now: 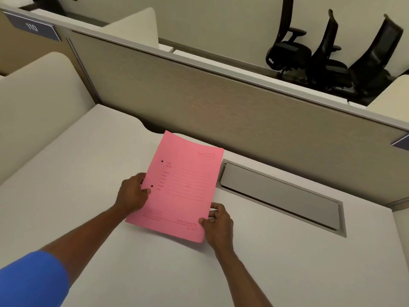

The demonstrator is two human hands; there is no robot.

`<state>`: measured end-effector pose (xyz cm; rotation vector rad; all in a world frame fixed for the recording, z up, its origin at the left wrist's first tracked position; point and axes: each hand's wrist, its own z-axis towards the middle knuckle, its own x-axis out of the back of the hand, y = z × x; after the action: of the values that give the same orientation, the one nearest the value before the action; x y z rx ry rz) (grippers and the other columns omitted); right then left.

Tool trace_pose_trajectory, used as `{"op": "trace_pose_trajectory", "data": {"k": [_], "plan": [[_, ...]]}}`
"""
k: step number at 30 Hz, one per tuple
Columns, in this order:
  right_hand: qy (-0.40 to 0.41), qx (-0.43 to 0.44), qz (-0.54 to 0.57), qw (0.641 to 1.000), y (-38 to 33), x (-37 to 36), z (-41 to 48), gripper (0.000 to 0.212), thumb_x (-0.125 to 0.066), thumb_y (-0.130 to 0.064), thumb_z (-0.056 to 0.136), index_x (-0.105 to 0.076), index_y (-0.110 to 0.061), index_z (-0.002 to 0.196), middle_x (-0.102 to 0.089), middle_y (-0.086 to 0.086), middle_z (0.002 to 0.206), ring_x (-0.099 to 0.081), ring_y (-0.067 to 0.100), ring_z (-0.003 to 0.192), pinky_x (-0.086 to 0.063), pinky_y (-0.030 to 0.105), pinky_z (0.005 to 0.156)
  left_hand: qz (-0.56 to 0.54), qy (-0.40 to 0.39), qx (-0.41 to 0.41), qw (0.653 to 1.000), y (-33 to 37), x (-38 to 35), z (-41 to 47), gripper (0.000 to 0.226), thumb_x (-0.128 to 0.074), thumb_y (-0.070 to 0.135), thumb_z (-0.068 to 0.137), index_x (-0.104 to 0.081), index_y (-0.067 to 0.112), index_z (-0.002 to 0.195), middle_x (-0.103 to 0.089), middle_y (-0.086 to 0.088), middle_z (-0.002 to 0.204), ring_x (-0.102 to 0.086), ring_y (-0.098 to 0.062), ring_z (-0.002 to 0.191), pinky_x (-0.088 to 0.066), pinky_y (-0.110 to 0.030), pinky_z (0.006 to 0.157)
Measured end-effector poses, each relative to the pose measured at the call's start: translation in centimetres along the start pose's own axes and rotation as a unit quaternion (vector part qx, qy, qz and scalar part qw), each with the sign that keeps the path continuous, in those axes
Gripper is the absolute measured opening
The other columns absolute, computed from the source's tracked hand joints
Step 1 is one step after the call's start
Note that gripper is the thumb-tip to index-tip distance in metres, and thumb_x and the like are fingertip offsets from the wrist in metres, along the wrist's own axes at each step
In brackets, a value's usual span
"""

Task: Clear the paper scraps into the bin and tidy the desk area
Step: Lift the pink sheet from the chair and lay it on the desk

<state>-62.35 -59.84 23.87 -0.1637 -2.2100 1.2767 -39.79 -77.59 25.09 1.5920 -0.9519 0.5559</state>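
A pink paper folder [181,187] with printed lines and two punched holes lies tilted over the middle of the white desk [88,173]. My left hand [132,193] grips its left edge beside the lower hole, thumb on top. My right hand [218,224] pinches its lower right corner. The folder's far edge curls up slightly. No paper scraps and no bin are in view.
A grey cable-tray lid [281,196] is set into the desk to the right of the folder. A wood-grain partition [221,107] runs along the desk's back edge. Black office chairs [332,56] stand beyond it. A cream divider panel [37,103] rises on the left.
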Motion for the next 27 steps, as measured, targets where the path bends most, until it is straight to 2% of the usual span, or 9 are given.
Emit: {"op": "trace_pose_trajectory", "data": {"k": [4,8,12,14,16,19,24,27], "plan": [[0.02,-0.011,-0.017,1.0,-0.4,-1.2,2.9,0.048,-0.081,-0.006,0.084,-0.064,-0.022,0.125,-0.077,-0.007,0.098,-0.075,0.011,0.084,-0.06,0.031,0.078,0.009,0.003,-0.008,1.0,0.6,-0.7,3.5,0.04,-0.074,0.009,0.092,-0.068,0.014,0.132,-0.076,-0.009,0.122,-0.071,-0.034,0.106,-0.052,-0.039,0.092],[0.044,-0.016,-0.03,0.998,-0.2,-2.4,4.5,0.048,-0.082,-0.006,0.083,-0.067,-0.022,0.127,-0.078,-0.008,0.1,-0.069,0.008,0.083,-0.047,0.011,0.067,0.013,0.002,-0.017,1.0,0.5,-1.3,5.9,0.039,-0.077,0.011,0.091,-0.07,0.013,0.129,-0.076,-0.009,0.121,-0.071,-0.034,0.106,-0.055,-0.044,0.098],[0.067,-0.021,-0.041,0.997,0.2,-3.4,5.3,0.05,-0.082,-0.006,0.084,-0.069,-0.023,0.13,-0.08,-0.006,0.107,-0.067,0.008,0.086,-0.041,0.007,0.066,0.039,0.001,-0.032,0.999,0.3,-2.4,7.4,0.043,-0.077,0.013,0.09,-0.069,0.01,0.132,-0.072,-0.013,0.122,-0.07,-0.036,0.109,-0.054,-0.046,0.099],[0.08,-0.018,-0.045,0.996,0.3,-3.6,5.5,0.049,-0.081,-0.006,0.085,-0.071,-0.024,0.129,-0.08,-0.006,0.107,-0.068,0.01,0.086,-0.044,0.01,0.067,0.051,0.0,-0.031,0.998,0.3,-2.9,7.8,0.045,-0.077,0.015,0.091,-0.068,0.01,0.135,-0.07,-0.014,0.122,-0.068,-0.037,0.111,-0.054,-0.046,0.099],[0.087,-0.005,-0.064,0.994,0.3,-3.8,5.8,0.044,-0.08,-0.008,0.086,-0.072,-0.024,0.126,-0.078,-0.002,0.104,-0.07,0.014,0.086,-0.053,0.022,0.073,0.057,0.003,-0.022,0.998,0.3,-3.2,8.1,0.047,-0.077,0.017,0.092,-0.066,0.011,0.137,-0.068,-0.014,0.123,-0.067,-0.038,0.114,-0.053,-0.047,0.1],[0.094,0.019,-0.125,0.988,0.2,-4.2,6.2,0.039,-0.078,-0.01,0.088,-0.071,-0.019,0.125,-0.064,0.0,0.097,-0.065,0.018,0.086,-0.052,0.029,0.079,0.066,0.013,-0.012,0.998,0.4,-3.5,8.3,0.047,-0.076,0.02,0.092,-0.066,0.012,0.138,-0.066,-0.013,0.124,-0.067,-0.038,0.115,-0.054,-0.049,0.1],[0.098,-0.005,-0.17,0.98,-0.3,-4.9,6.4,0.047,-0.074,-0.018,0.094,-0.061,-0.016,0.139,-0.056,0.005,0.115,-0.066,0.025,0.105,-0.056,0.037,0.095,0.08,0.022,-0.005,0.997,0.3,-3.5,8.4,0.049,-0.078,0.022,0.091,-0.066,0.012,0.138,-0.063,-0.013,0.127,-0.065,-0.037,0.118,-0.055,-0.051,0.1],[0.103,-0.014,-0.167,0.98,-0.5,-5.5,6.0,0.049,-0.071,-0.019,0.095,-0.058,-0.012,0.142,-0.051,0.006,0.124,-0.064,0.026,0.114,-0.055,0.038,0.098,0.089,0.024,-0.006,0.996,0.4,-3.3,8.4,0.049,-0.078,0.022,0.091,-0.066,0.012,0.138,-0.062,-0.012,0.128,-0.063,-0.036,0.12,-0.055,-0.051,0.1]]}}
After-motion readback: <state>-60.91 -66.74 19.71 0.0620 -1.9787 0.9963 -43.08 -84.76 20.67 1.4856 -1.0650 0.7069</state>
